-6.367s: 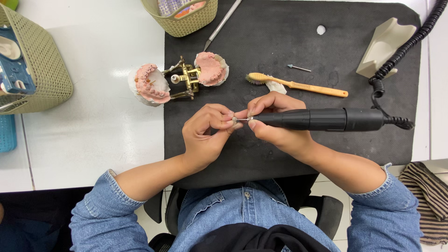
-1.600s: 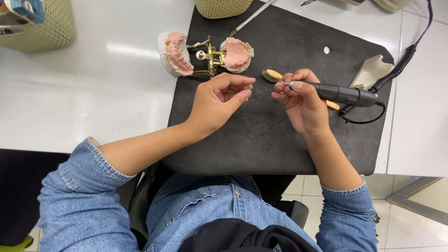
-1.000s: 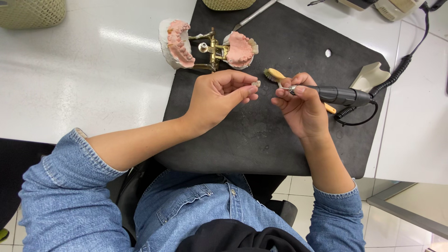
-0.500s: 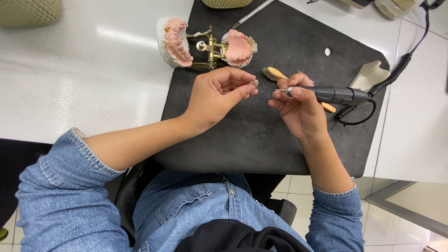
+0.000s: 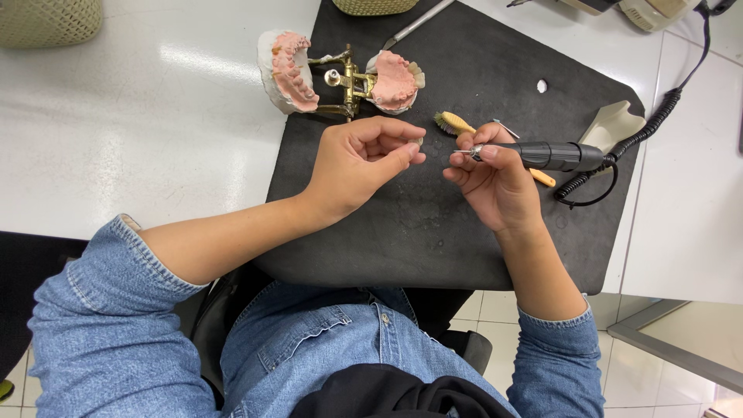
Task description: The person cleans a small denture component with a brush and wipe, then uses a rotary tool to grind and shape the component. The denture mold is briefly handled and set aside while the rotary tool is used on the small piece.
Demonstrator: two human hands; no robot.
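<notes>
Here my left hand [image 5: 364, 159] pinches a tiny pale piece [image 5: 419, 142] between thumb and forefinger, just off the tip of the handpiece [image 5: 542, 155]. My right hand [image 5: 495, 178] is closed around that dark handpiece, its coiled cord [image 5: 658, 116] running off toward 2 o'clock. Both hover over the black mat [image 5: 464, 232]. At 11 o'clock from my left hand sits the jaw model [image 5: 340, 77]. A brush [image 5: 453, 122] lies just behind my right hand.

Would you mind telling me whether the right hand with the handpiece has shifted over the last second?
No. The right hand holds the dark handpiece in the same spot over the brush on the black mat.
</notes>
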